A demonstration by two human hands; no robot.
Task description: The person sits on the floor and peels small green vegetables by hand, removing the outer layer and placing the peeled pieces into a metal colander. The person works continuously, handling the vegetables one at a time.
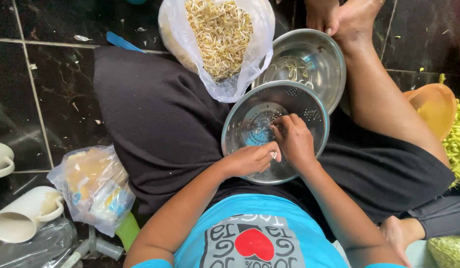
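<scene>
A steel colander (pixel 250 116) rests on my lap. Both my hands are over it. My left hand (pixel 252 159) pinches a small pale sprout at its fingertips. My right hand (pixel 293 140) is curled right beside it, fingertips touching the same small piece. Behind the colander sits a steel bowl (pixel 314 54) with a few bean sprouts in it. An open clear plastic bag of bean sprouts (pixel 220 34) lies on my left knee.
Dark tiled floor all round. White mugs (pixel 24 213) and a plastic bag of packets (pixel 93 186) stand at the left. An orange bowl (pixel 433 104) and green beans (pixel 458 141) lie at the right. Another person's foot (pixel 396 233) is at lower right.
</scene>
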